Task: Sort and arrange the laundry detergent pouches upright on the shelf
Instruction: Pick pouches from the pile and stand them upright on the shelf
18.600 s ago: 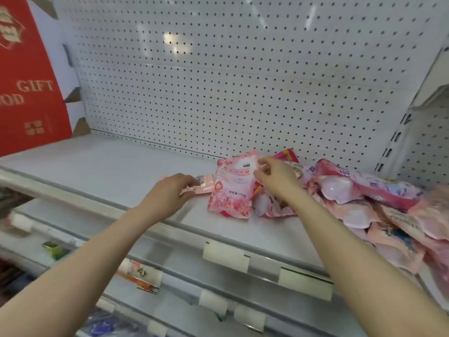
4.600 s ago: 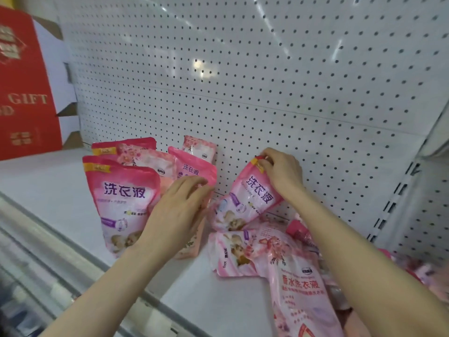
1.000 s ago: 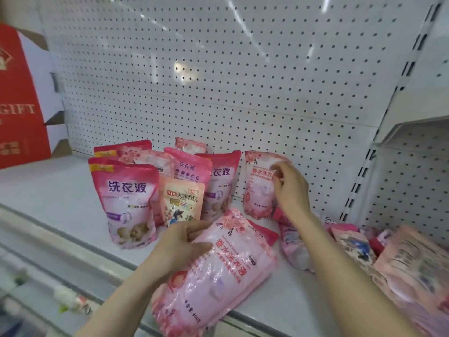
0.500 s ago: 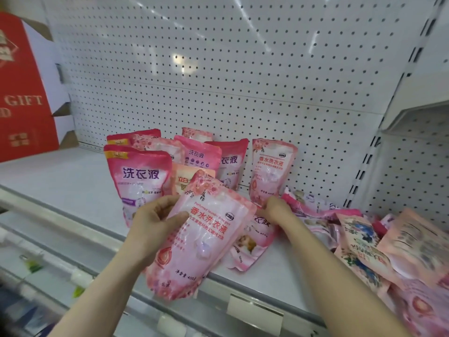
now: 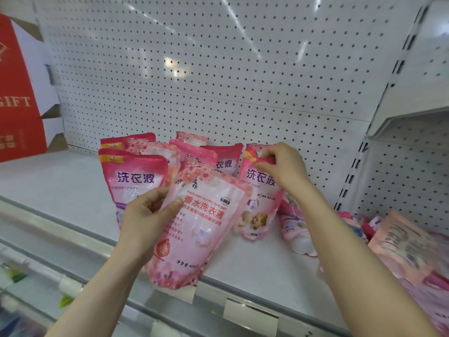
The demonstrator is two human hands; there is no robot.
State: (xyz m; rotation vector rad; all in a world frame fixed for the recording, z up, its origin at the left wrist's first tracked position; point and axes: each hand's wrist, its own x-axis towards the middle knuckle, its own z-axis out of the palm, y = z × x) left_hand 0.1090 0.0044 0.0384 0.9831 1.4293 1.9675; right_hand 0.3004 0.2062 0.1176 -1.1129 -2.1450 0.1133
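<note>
Head view. The left hand (image 5: pixel 145 215) grips the pale pouch (image 5: pixel 206 222) by its left edge, thumb curled on the front and fingers behind, holding it tilted over the front lip of the shelf (image 5: pixel 60 186). The right hand (image 5: pixel 283 166) pinches the top seam of the dark pouch (image 5: pixel 260 190), whose base rests on the shelf just before the pegboard (image 5: pixel 218 69). To its left stands the row (image 5: pixel 134 176) of upright pouches. At far right the heap (image 5: pixel 408 246) lies flat and unsorted.

The pouches appear to be soft, liquid-filled film: moderately heavy, bottom-weighted, glossy and probably slippery. The fill likely sags toward whichever end is lowest. The flat sealed top seam or a side seam seems the firmest hold. A squeeze on the bulging middle would probably deform it. A pouch likely stands best set on its gusset and leaned on a neighbour.
</note>
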